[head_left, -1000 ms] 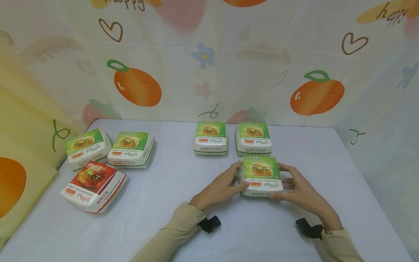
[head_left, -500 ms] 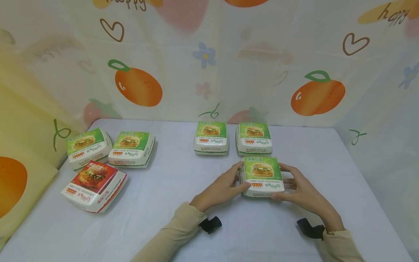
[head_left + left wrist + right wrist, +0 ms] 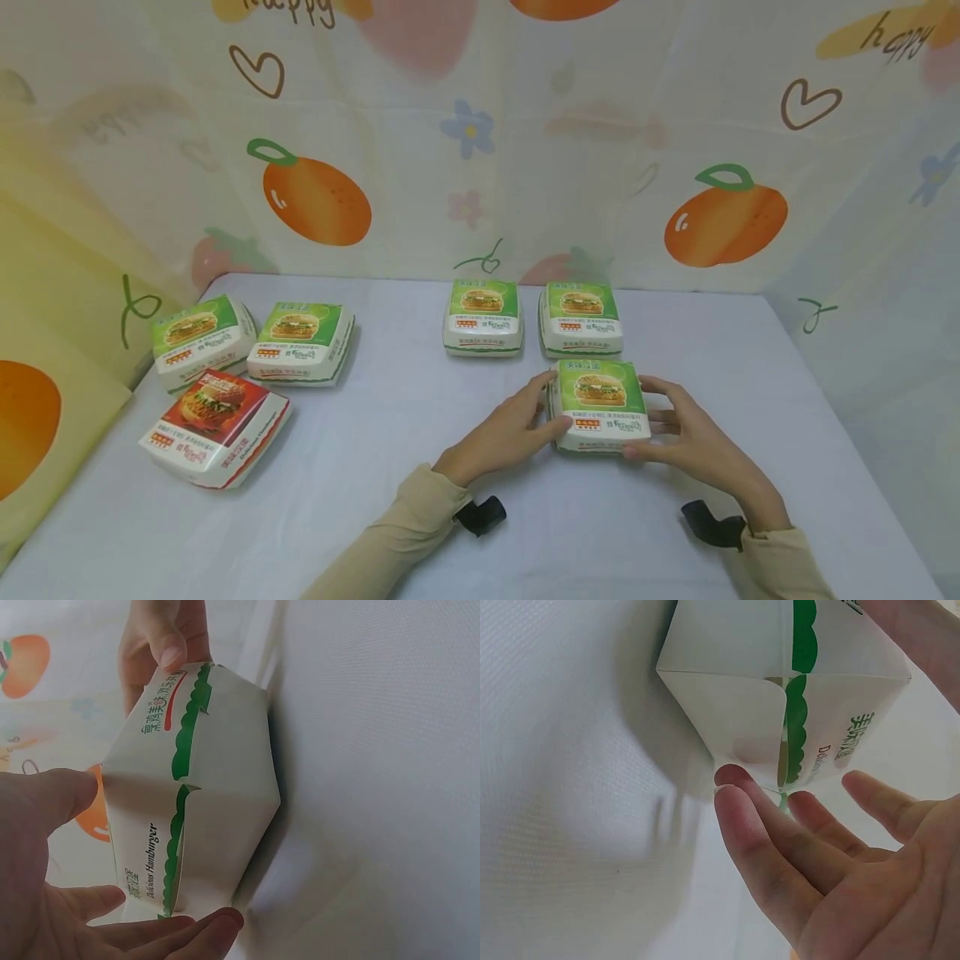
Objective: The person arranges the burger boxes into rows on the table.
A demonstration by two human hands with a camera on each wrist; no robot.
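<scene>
Between my two hands, right of centre in the head view, sits a green-and-white hamburger box [image 3: 602,404] with a burger picture on its lid. My left hand [image 3: 506,433] holds its left side, thumb at the near corner and fingers toward the far corner. From the right, my right hand [image 3: 693,437] holds the opposite side, thumb at the near corner and fingers along the side. The left wrist view shows the closed hamburger box [image 3: 191,780] with its scalloped green band. In the right wrist view, fingertips reach the far end of the hamburger box [image 3: 742,712].
Just behind stands another green hamburger box [image 3: 581,317], with one more green box [image 3: 483,317] to its left. At the table's left are two green boxes [image 3: 300,342] and a red hamburger box [image 3: 217,427], close together. A fruit-printed cloth [image 3: 525,167] hangs behind the white table [image 3: 420,400].
</scene>
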